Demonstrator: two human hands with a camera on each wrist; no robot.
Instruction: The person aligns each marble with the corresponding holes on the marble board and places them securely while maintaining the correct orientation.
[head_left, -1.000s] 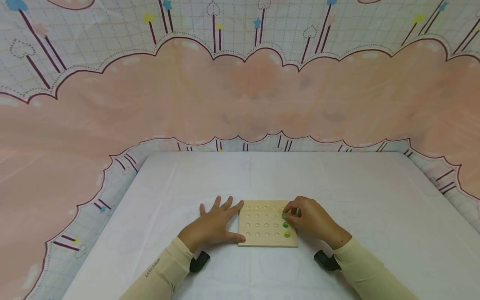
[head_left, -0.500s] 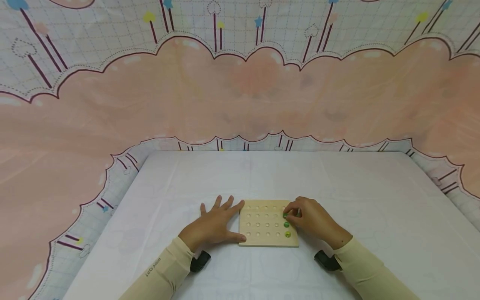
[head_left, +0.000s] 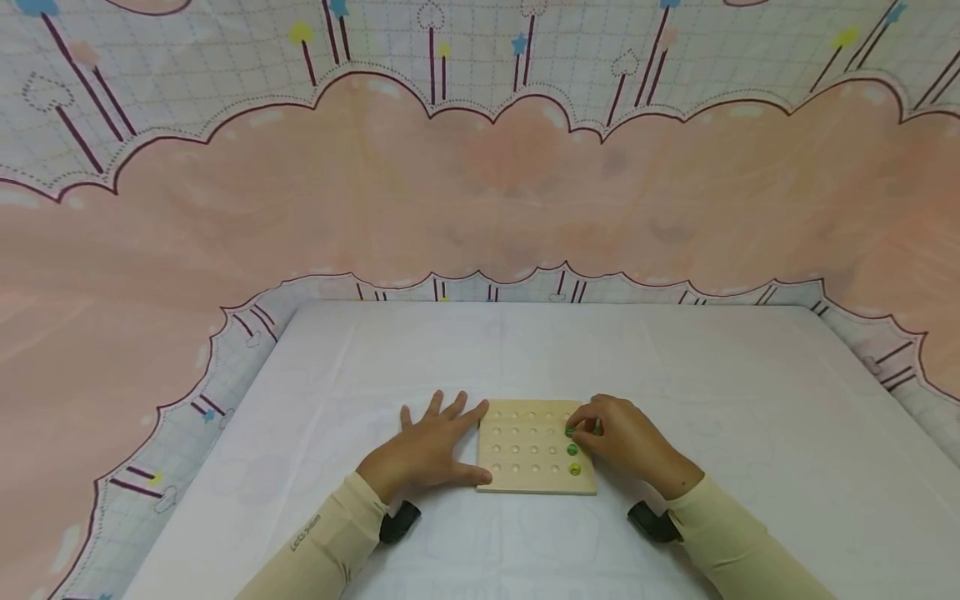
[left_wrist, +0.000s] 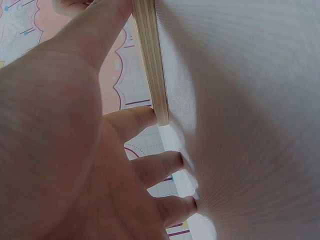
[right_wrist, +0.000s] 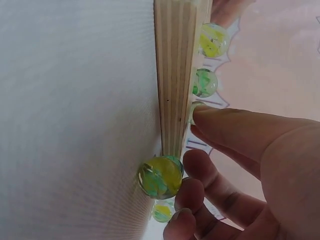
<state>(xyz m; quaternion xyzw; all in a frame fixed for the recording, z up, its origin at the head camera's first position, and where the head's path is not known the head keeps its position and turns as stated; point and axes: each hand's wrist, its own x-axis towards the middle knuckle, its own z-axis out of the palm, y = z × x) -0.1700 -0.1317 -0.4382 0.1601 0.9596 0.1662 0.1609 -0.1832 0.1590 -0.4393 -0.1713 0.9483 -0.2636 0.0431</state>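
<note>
A flat wooden board [head_left: 525, 442] with rows of round dimples lies on the white table. My left hand [head_left: 420, 450] is spread at its left side, thumb and index fingertip touching the left corners. On the right, my right hand [head_left: 618, 437] pinches a green marble [head_left: 570, 432] at the right-hand column of dimples. Nearer me in that column sit a green marble [right_wrist: 205, 82] and a yellow marble [right_wrist: 214, 40]. Two more marbles, one yellow-green marble [right_wrist: 161, 177] and a smaller-looking marble [right_wrist: 163, 210], show by the other right fingers; I cannot tell if these are held.
The white tablecloth [head_left: 375, 350] spreads around the board. Behind the table hangs a patterned pink and white cloth [head_left: 480, 192]. A dark wrist camera [head_left: 400, 523] sits under the left wrist, another dark camera [head_left: 654, 522] under the right.
</note>
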